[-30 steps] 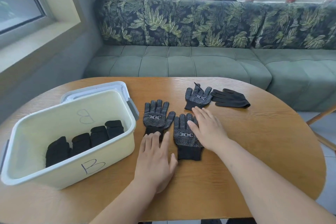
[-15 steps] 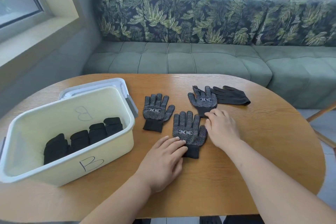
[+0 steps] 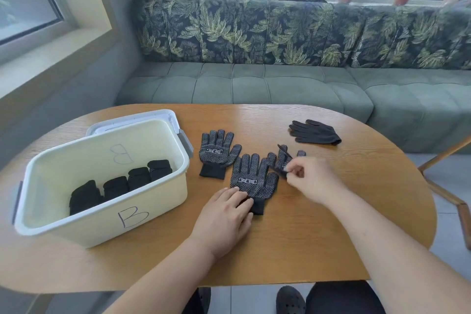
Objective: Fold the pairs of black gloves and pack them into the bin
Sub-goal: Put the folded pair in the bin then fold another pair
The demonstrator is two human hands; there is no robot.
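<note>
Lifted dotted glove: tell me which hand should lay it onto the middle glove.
Right. The right hand pinches the lifted glove; the left hand rests on the cuff of the middle glove.

The dotted gloves (image 3: 252, 178) are patterned with white dots on black, while the plain glove (image 3: 314, 132) and the folded pairs (image 3: 119, 187) are left black. The bin (image 3: 102, 224) is coloured pale cream, rimmed in white and marked with a dark B. The desk (image 3: 318, 237) is grained in orange-brown, and the sofa back (image 3: 254, 33) is printed with green leaves.

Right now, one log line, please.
left hand rests on middle glove | right hand pinches raised glove | bin holds four folded bundles
</note>
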